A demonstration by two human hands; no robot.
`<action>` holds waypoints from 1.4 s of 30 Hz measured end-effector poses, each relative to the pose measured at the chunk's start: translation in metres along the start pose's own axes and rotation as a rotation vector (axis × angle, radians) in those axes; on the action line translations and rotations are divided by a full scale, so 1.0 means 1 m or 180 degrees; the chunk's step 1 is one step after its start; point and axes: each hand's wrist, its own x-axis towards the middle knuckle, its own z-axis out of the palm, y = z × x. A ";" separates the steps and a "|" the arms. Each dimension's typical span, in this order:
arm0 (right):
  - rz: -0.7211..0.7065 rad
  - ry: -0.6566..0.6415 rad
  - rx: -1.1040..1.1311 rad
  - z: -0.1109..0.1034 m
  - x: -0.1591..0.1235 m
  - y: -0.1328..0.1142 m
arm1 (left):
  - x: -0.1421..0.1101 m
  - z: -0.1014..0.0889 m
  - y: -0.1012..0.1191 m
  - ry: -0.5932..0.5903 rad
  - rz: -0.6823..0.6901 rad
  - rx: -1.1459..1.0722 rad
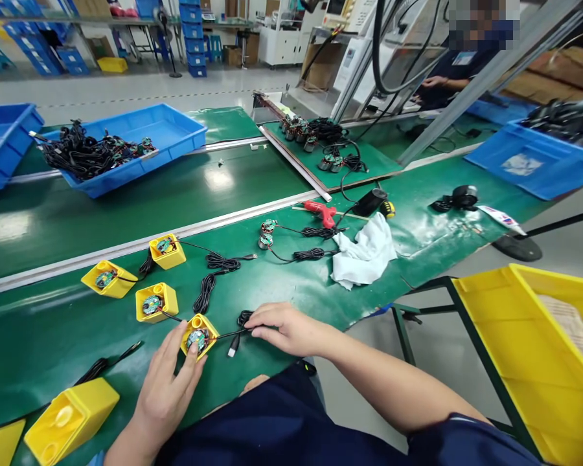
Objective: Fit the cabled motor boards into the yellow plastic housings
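Observation:
My left hand point(168, 382) grips a small yellow plastic housing point(212, 322) on the green bench, fingertips at its far side and another finger on the round circuit board point(197, 340) inside. A black cable point(227, 334) leads out of that housing to the right. My right hand point(284, 329) pinches this cable between thumb and fingers, beside its coiled bundle. The white-tipped USB plug point(233, 346) lies just below. Close by stand more yellow housings point(170, 303) with boards inside, their cables coiled on the bench. A larger yellow housing point(94, 395) lies tilted at lower left.
A red glue gun point(323, 212), a white cloth point(364, 255) and two loose boards with cables point(267, 241) lie farther right. Blue bins point(175, 129) hold cabled parts across the bench. A yellow crate point(515, 362) stands at right. Another person point(451, 71) is behind the frame.

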 end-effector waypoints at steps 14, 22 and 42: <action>0.2147 0.1438 -0.2124 -0.052 0.078 0.084 | 0.004 0.009 0.002 -0.0061 -0.0360 -0.0005; 0.2300 0.1460 -0.1673 -0.051 0.065 0.080 | -0.065 -0.081 -0.001 0.0368 -0.1533 0.1121; 0.0295 0.0041 0.0491 0.039 0.016 -0.089 | -0.085 -0.044 0.016 0.0044 -0.2561 -0.0597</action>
